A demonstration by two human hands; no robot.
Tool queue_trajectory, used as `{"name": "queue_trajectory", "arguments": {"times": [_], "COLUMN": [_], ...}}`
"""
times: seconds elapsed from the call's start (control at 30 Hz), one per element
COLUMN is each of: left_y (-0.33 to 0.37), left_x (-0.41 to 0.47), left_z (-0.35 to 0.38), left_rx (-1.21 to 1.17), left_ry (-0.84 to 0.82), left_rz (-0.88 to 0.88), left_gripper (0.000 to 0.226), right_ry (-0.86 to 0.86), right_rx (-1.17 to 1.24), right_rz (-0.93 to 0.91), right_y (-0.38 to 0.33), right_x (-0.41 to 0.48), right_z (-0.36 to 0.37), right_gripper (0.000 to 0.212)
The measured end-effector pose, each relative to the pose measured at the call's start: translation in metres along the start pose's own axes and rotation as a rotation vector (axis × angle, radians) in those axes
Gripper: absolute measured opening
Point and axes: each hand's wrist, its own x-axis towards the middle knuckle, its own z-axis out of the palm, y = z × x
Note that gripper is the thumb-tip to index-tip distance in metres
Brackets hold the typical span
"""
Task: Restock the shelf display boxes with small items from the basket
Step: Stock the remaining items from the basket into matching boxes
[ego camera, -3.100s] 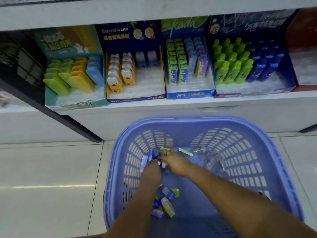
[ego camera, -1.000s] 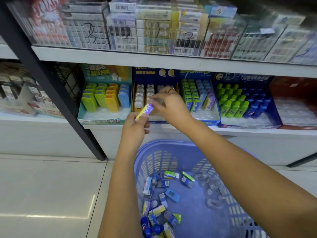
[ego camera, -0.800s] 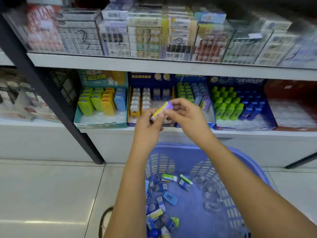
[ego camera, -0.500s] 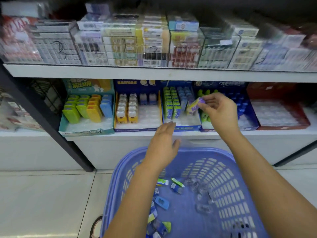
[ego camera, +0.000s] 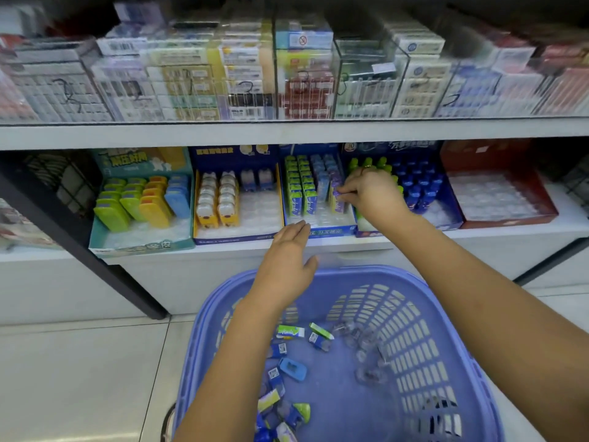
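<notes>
Up on the lower shelf, the right hand point(ego camera: 371, 194) pinched a small purple pack point(ego camera: 336, 193) at the right-hand row of the blue display box point(ego camera: 331, 231), while the left hand point(ego camera: 287, 264) hovered flat-fingered and empty above the basket point(ego camera: 366, 273) of loose packs point(ego camera: 288, 332).

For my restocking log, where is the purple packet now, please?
Head view, centre: the right hand pinches the purple packet in the blue display box, rightmost column, beside the green bottles.

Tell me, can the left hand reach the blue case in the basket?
Probably yes. The left hand is open and empty above the basket, which has no lid, and the blue case lies uncovered on its floor beside that forearm.
</notes>
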Motion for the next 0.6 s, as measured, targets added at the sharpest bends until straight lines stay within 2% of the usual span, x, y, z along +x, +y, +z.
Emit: {"name": "queue_trajectory", "arguments": {"times": [0.1,0.17,0.23,0.3,0.4,0.43,0.5,0.6], "left_y": [0.000,0.000,-0.004,-0.017,-0.047,-0.057,-0.075,-0.097], "left_x": [-0.008,-0.018,-0.026,-0.029,-0.036,-0.040,-0.047,-0.054], "left_z": [-0.002,0.001,0.009,0.025,0.062,0.075,0.099,0.132], "left_rx": [-0.125,-0.277,-0.342,-0.293,-0.145,-0.123,-0.078,0.025], "left_ry": [0.066,0.237,0.321,0.201,-0.111,-0.183,-0.298,-0.393], "left_rz": [0.010,0.022,-0.012,-0.100,-0.244,-0.273,-0.292,-0.262], "left_gripper": [0.050,0.031,0.015,0.012,0.021,0.025,0.033,0.053], "right_ry": [-0.074,0.006,0.086,-0.055,-0.516,-0.609,-0.680,-0.690], "right_rx": [-0.072,-0.031,0.095,0.157,0.093,0.082,0.071,0.059], "right_rz": [-0.005,-0.005,-0.025,-0.020,0.088,0.129,0.215,0.296], "right_y": [-0.008,-0.017,-0.030,-0.040,-0.042,-0.038,-0.027,-0.013], "right_x": [-0.004,-0.022,-0.051,-0.080,-0.110,-0.119,-0.134,-0.149], "right_z": [-0.006,-0.004,0.008,0.032,0.088,0.110,0.150,0.195], "right_gripper": [0.032,0.037,0.029,0.023,0.026,0.025,0.028,0.033]}}
